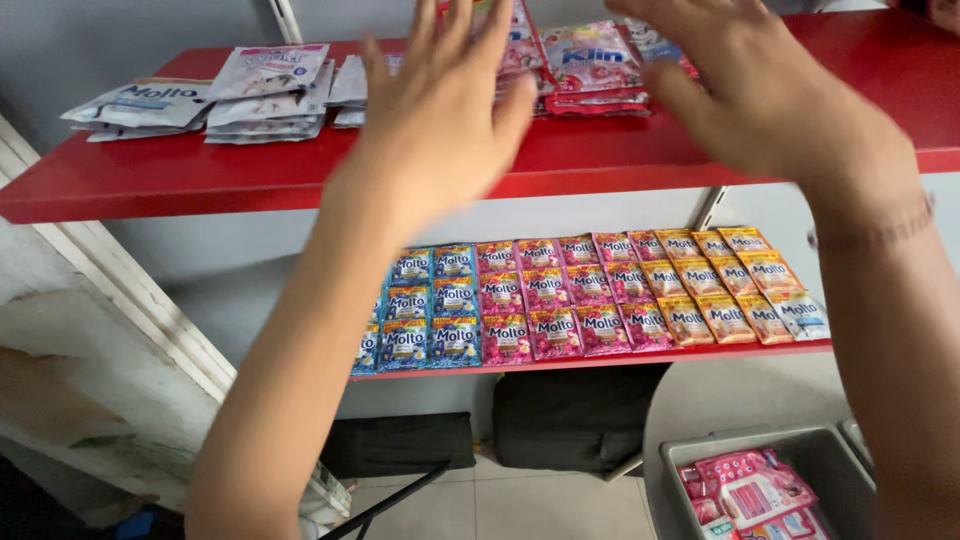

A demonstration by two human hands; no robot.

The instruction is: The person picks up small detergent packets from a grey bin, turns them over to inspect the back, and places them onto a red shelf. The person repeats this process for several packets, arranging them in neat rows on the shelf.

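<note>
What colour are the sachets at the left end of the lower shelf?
Blue. The leftmost sachets on the lower shelf are blue, beside pink ones, seen in the head view.

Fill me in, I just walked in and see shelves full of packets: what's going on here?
A person holds both bare hands open over the upper red shelf, the left hand and right hand above pink plastic sachets, gripping nothing. White sachets lie stacked to the left. On the lower red shelf, blue, pink and orange sachets lie in neat rows. A grey bin sits below.
</note>
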